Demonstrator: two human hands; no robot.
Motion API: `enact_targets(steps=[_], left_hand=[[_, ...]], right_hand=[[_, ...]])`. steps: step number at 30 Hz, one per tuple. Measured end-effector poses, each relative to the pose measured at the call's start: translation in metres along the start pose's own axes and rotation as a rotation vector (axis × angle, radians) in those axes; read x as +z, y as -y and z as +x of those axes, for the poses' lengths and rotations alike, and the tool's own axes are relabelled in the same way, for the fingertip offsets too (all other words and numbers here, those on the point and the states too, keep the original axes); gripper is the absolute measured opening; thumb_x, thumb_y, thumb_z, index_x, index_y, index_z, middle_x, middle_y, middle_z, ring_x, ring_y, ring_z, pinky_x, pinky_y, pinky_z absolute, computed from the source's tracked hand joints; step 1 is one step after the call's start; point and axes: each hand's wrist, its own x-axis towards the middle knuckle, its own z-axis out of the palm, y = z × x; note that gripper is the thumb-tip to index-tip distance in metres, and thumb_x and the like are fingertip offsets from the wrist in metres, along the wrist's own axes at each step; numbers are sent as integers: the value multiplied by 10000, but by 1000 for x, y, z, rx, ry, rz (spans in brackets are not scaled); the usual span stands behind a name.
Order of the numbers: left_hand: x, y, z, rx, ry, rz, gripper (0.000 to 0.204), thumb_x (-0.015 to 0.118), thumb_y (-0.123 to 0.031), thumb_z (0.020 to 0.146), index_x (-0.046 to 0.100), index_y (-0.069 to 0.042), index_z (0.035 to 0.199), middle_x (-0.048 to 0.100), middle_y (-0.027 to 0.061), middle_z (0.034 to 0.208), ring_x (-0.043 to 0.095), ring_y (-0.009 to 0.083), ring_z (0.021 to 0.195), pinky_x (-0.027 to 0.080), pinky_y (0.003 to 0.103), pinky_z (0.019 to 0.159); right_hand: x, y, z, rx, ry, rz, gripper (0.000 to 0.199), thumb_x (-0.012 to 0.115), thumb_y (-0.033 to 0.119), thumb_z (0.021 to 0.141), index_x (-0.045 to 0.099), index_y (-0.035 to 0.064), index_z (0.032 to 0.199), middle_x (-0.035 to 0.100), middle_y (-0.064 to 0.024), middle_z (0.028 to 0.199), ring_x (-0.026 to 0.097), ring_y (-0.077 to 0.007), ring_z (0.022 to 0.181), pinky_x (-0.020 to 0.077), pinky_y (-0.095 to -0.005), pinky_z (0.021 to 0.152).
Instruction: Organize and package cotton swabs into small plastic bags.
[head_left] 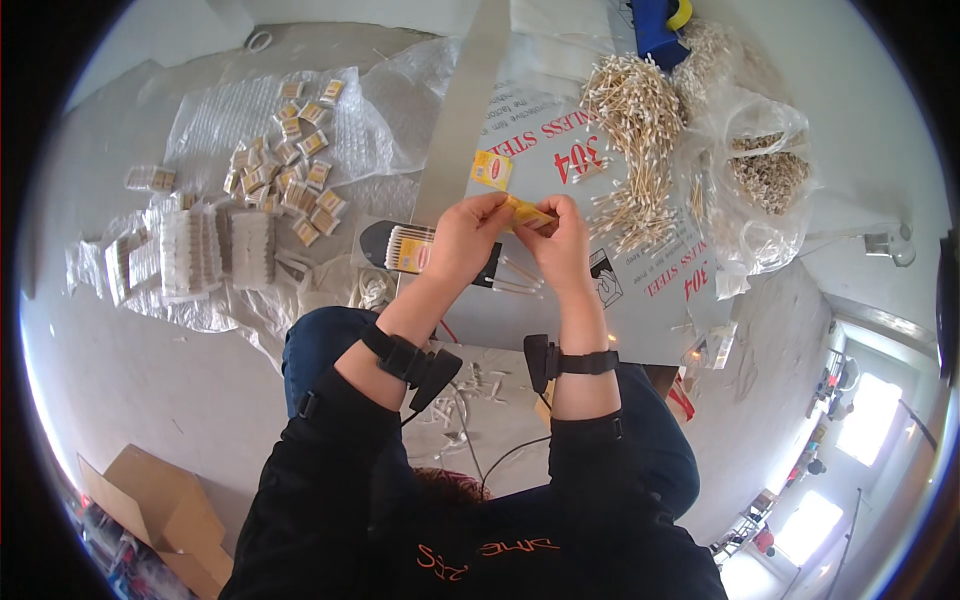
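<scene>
Over the near part of the grey sheet-covered table, my left hand (468,235) and my right hand (558,245) pinch a small yellow printed packet (530,213) between their fingertips. Its far side is partly covered by the fingers. Just beyond lies a yellow printed card or stack of cards (491,170). Beside my left wrist, a clear-fronted pack of cotton swabs (409,248) rests on a dark rounded board (374,243). A few loose cotton swabs (518,278) lie between my forearms. Past my right hand spreads a large heap of cotton swabs (635,120).
Many small swab packs (290,180) lie on bubble wrap at the left, near rows of stacked packs (190,250). A clear bag of swabs (768,175) stands at the right, a blue tape dispenser (657,35) at the far edge. An open cardboard box (160,510) sits lower left.
</scene>
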Motion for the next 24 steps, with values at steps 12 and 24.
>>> enact_targets(steps=[12,24], left_hand=[[7,-5,-5,177,37,-30,415,509,-85,929,495,-22,1339,597,215,1215,601,333,1082,467,366,927],[25,6,-5,266,95,46,414,458,-165,1018,424,-12,1401,466,189,1417,472,308,1298,373,350,1066]], right_hand=[[5,6,-8,-170,-91,-176,195,735,-21,722,616,21,870,629,-95,907,636,-282,817,514,-357,723],[29,-20,-7,-368,-183,-245,350,644,39,808,488,27,1121,570,-155,1115,538,-366,1035,455,-435,879]])
